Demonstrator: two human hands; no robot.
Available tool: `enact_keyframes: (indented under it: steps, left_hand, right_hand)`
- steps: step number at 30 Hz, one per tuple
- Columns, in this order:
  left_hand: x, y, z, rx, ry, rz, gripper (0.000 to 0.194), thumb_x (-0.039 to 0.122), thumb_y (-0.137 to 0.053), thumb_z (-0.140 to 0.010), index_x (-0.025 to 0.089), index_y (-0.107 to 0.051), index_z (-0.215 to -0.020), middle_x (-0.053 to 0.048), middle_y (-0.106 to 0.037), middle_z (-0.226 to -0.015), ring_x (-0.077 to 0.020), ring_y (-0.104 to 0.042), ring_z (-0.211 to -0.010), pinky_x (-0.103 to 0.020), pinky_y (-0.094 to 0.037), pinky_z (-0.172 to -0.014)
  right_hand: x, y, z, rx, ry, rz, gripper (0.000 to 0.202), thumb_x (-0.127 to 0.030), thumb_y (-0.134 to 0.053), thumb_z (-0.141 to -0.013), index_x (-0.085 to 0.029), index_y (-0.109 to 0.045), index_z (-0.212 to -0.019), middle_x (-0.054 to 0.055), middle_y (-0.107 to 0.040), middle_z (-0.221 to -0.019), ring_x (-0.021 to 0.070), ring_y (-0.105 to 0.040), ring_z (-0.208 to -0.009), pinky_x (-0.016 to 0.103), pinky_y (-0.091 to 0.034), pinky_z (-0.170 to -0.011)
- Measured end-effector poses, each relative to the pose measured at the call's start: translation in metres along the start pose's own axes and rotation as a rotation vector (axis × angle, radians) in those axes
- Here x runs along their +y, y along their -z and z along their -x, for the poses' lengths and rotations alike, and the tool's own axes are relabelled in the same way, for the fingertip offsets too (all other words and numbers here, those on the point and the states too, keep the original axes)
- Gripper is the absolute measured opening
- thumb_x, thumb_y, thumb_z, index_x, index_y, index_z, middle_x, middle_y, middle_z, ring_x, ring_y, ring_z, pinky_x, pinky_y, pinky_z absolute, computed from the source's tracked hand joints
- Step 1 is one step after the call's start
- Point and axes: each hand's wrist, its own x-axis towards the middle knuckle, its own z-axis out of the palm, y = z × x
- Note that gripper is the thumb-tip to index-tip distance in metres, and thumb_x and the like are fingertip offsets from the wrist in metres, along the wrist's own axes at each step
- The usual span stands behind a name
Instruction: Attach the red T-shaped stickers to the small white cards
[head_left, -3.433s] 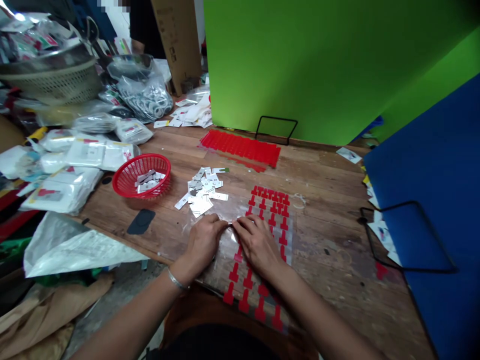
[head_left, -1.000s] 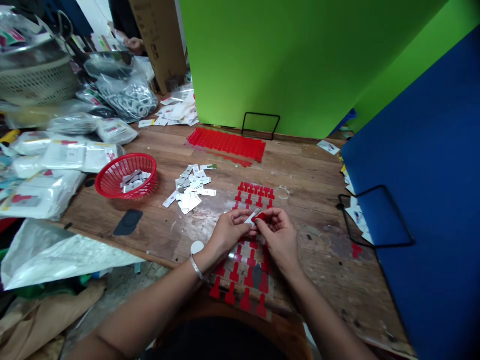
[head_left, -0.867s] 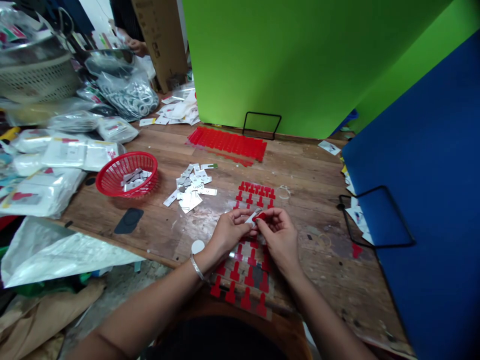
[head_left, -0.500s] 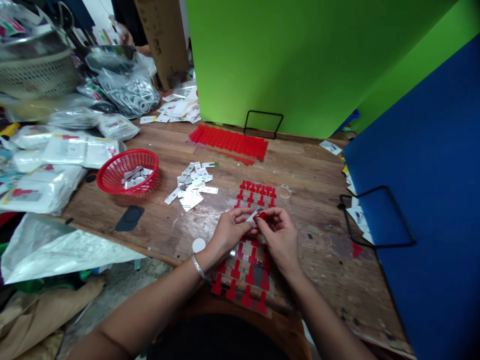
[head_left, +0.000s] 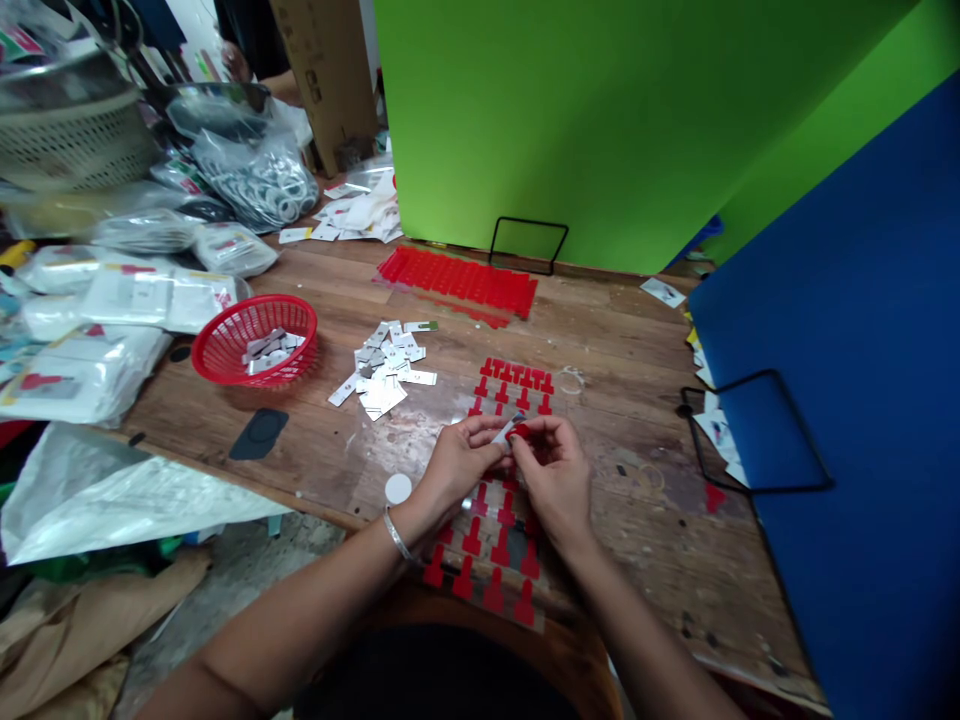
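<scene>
Over a clear sheet of red T-shaped stickers (head_left: 500, 545), my left hand (head_left: 461, 460) pinches a small white card (head_left: 507, 429). My right hand (head_left: 553, 470) meets it and holds a red sticker (head_left: 519, 432) against the card between thumb and fingers. Left of the sheet lies a loose pile of white cards (head_left: 384, 370). Farther left, a red basket (head_left: 217, 345) holds more such cards. Near my left wrist is a round white disc (head_left: 398, 488).
Red sheets (head_left: 457, 283) lie at the back, before a green panel (head_left: 570, 130). A blue panel (head_left: 840, 400) with a black wire frame stands at the right. Plastic-wrapped packs (head_left: 127, 290) crowd the left. A person's arm (head_left: 283, 86) shows behind a cardboard box (head_left: 322, 90).
My right hand has shifted slightly left and turned a little against the card. The red sticker now lies flatter along it. The left hand has hardly moved.
</scene>
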Motion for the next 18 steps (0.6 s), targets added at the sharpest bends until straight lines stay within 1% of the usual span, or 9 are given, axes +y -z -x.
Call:
enact_keyframes:
  steps: [5, 9, 12, 15, 18]
  left_hand:
    - [-0.001, -0.001, 0.001, 0.063, -0.007, 0.032, 0.031, 0.016, -0.076, -0.062, 0.01, -0.064, -0.09, -0.003, -0.069, -0.071, -0.0107, -0.064, -0.06, -0.025, -0.054, -0.067]
    - [0.0, -0.004, 0.002, 0.104, -0.029, 0.043, 0.028, 0.015, -0.074, -0.064, 0.009, -0.064, -0.09, -0.005, -0.071, -0.071, -0.0141, -0.067, -0.064, -0.028, -0.056, -0.069]
    - [0.002, -0.007, 0.002, 0.112, -0.067, 0.037, 0.027, 0.014, -0.073, -0.066, 0.009, -0.064, -0.091, -0.006, -0.071, -0.073, -0.0139, -0.067, -0.063, -0.027, -0.056, -0.068]
    - [0.004, -0.01, 0.003, 0.111, -0.075, 0.022, 0.025, 0.014, -0.073, -0.067, 0.009, -0.065, -0.09, -0.006, -0.072, -0.076, -0.0125, -0.066, -0.06, -0.024, -0.056, -0.065]
    - [0.006, -0.012, 0.002, 0.097, -0.077, 0.012, 0.023, 0.014, -0.072, -0.068, 0.01, -0.066, -0.09, -0.006, -0.072, -0.077, -0.0117, -0.066, -0.061, -0.023, -0.056, -0.063]
  right_hand:
    - [0.003, 0.0, 0.004, -0.045, 0.06, 0.024, 0.011, -0.027, -0.059, -0.081, -0.02, -0.055, -0.089, 0.0, -0.061, -0.079, 0.0124, -0.061, -0.062, 0.026, -0.051, -0.059]
    - [0.003, 0.001, 0.006, -0.047, 0.157, 0.143, 0.01, -0.027, -0.056, -0.084, -0.02, -0.057, -0.091, 0.002, -0.062, -0.082, 0.015, -0.062, -0.071, 0.03, -0.052, -0.068]
    - [-0.001, 0.003, 0.003, -0.006, 0.231, 0.211, 0.01, -0.026, -0.054, -0.085, -0.02, -0.058, -0.092, 0.005, -0.06, -0.091, 0.0174, -0.06, -0.081, 0.031, -0.053, -0.067]
    - [-0.008, 0.005, -0.004, 0.057, 0.308, 0.25, 0.008, -0.024, -0.056, -0.083, -0.019, -0.06, -0.086, 0.009, -0.053, -0.104, 0.0196, -0.056, -0.093, 0.03, -0.053, -0.066]
    - [-0.012, 0.008, -0.011, 0.045, 0.291, 0.242, 0.005, -0.023, -0.056, -0.083, -0.019, -0.059, -0.081, 0.008, -0.052, -0.102, 0.0187, -0.055, -0.093, 0.028, -0.051, -0.065]
